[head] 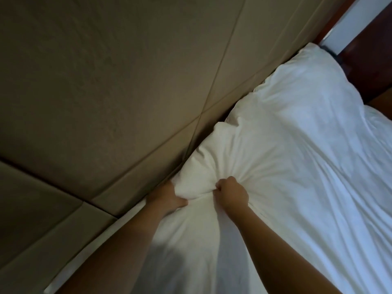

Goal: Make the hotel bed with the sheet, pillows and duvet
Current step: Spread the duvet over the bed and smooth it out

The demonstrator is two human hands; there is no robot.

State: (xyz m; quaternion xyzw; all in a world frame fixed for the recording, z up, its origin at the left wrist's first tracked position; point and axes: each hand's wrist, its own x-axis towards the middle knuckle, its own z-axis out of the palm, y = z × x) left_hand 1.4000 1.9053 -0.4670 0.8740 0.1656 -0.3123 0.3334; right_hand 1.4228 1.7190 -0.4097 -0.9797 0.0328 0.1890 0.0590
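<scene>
Forearms: left forearm (118, 247) and right forearm (286, 247) are reaching in over the white bedding toward the head edge of the bed
Left hand (169, 197): is gripping the near end of the pillow (212, 158); thumb lying on the front face, fingers going out of sight between pillow and headboard (106, 81)
Right hand (232, 193): is closed in a fist on a bunch of pillow fabric, creases fanning out from the grip
Pillow location: is lying at the head edge of the bed, touching the padded headboard, with a second pillow (297, 85) just beyond it toward the far head corner
Long axis: is running along the head edge; near end in the hands, far corner pointing at the second pillow
Handling, judged: light, soft, easily deformed; the case is gathering and slipping over the filling, so a fabric-only grip is likely shifting cloth more than bulk
Grip advice: taking the end or corners with filling included is giving better control
Bedding (339, 187): is lying wrinkled beside the pillows; sheet or duvet cannot be told
</scene>
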